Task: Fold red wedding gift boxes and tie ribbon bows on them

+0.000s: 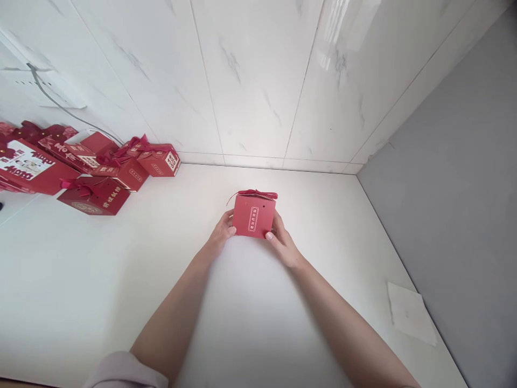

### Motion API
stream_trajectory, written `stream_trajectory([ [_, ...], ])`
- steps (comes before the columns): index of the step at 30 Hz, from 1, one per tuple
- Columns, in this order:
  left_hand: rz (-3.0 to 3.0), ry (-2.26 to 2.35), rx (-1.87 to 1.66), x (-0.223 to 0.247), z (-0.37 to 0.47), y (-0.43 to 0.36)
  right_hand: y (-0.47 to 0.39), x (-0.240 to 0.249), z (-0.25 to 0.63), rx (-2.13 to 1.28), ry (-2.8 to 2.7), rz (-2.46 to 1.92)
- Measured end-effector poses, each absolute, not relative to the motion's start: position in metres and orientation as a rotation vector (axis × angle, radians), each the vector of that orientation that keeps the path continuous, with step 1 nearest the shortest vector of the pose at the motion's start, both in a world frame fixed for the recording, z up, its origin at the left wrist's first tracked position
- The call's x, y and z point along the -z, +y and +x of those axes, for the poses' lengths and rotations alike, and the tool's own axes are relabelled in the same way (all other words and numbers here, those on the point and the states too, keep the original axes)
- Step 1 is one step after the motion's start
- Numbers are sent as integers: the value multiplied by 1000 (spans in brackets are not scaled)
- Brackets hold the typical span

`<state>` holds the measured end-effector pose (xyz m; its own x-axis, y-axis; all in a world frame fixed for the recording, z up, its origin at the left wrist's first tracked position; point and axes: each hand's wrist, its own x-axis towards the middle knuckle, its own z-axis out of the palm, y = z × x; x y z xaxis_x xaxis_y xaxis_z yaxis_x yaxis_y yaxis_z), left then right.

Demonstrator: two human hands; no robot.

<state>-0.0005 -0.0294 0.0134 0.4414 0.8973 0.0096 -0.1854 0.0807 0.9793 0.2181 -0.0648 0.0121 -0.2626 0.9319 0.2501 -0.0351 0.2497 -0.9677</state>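
In the middle of the head view is a red gift box [242, 218] with white lettering on its front, topped by a red ribbon [258, 193]. My left hand [220, 233] grips its left side, the thumb at the lower left corner. On the opposite side my right hand [283, 242] holds it, its thumb pressed on the lower right front corner. Most fingers of both hands are hidden behind the box. A loose ribbon end sticks out past the upper left of the box.
Several red gift boxes [159, 163] with ribbons are grouped at the left against the marble-patterned wall [254, 81]. A grey cable [67, 111] runs down behind them. A white square sheet [410, 312] lies on the white table [161, 242] at right, near the grey panel [452, 178].
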Motion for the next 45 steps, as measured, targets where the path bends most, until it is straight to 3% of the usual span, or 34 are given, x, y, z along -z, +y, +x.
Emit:
stream_trajectory([
  [21, 1282, 840, -884, -20, 5, -32, -63, -7, 221, -1237, -1420, -868],
  [33, 755, 782, -1118, -17, 4, -21, -63, -1, 224, -1245, -1467, -850],
  [45, 635, 745, -1132, -20, 0, -17, -61, 0, 225, -1301, -1414, -851],
])
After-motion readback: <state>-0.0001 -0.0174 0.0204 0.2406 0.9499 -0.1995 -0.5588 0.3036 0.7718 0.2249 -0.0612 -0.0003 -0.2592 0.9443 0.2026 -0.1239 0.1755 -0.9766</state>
